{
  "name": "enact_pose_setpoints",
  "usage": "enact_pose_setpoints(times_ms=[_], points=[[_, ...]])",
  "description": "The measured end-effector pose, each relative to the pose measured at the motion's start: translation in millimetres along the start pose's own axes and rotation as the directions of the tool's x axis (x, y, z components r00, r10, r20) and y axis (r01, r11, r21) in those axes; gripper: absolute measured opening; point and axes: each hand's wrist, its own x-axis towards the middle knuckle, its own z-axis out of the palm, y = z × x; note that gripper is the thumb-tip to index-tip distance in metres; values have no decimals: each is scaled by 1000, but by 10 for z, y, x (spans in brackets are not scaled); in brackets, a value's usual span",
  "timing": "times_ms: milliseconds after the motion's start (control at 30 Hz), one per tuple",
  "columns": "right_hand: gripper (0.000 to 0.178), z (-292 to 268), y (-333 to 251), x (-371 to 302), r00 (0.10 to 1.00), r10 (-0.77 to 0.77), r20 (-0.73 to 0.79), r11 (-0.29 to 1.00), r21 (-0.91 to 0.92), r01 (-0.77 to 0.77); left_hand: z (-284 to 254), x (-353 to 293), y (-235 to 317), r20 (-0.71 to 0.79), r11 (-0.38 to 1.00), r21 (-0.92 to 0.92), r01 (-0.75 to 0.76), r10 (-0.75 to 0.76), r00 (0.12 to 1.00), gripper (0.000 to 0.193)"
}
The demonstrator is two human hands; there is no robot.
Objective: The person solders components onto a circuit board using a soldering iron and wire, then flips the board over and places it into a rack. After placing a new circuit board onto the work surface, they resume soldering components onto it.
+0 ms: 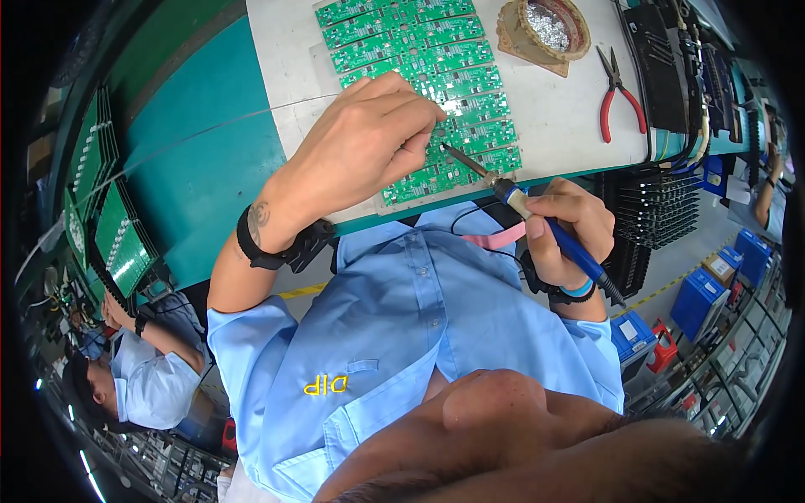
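In my right hand [574,225] is a soldering iron [573,245] with a blue grip, fingers wrapped round it. Its tip points left and rests on or just over a panel of green circuit boards [411,38], low on the panel. My left hand [356,138] lies over the panel's left side, with thumb and forefinger pinched together close to the iron's tip. A thin solder wire [293,104] runs in from the left to this hand; the pinched end is hidden by the fingers.
Beyond the panel stands a brown bowl [513,33] of silvery scraps, with red-handled pliers [610,96] to its right. Green boards stand in a rack [117,226] at far left, near a co-worker [159,369]. A black rack [658,210] and blue bins [700,302] are at right.
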Motion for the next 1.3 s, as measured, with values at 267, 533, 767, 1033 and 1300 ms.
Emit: enact_pose_setpoints(times_ms=[267,533,767,1033,1300], points=[[14,-56,-2,13,999,-18,-34,999,28,19,-56,-1,10,-64,991,-67,115,-120,991,10],[20,-84,6,-4,999,28,-41,1000,-4,-28,-47,26,-85,-165,1000,-20,0,-3,986,13],[17,-35,14,47,1000,5,-11,1000,-26,-5,-46,2,-19,-21,1000,-15,13,-13,1000,12],[16,-5,66,7,1000,8,-8,1000,8,-8,11,12,-33,-8,999,18,-38,38,999,12],[15,13,76,10,1000,10,-1,1000,-3,-10,21,6,-38,-10,1000,-6,-17,17,1000,10]])
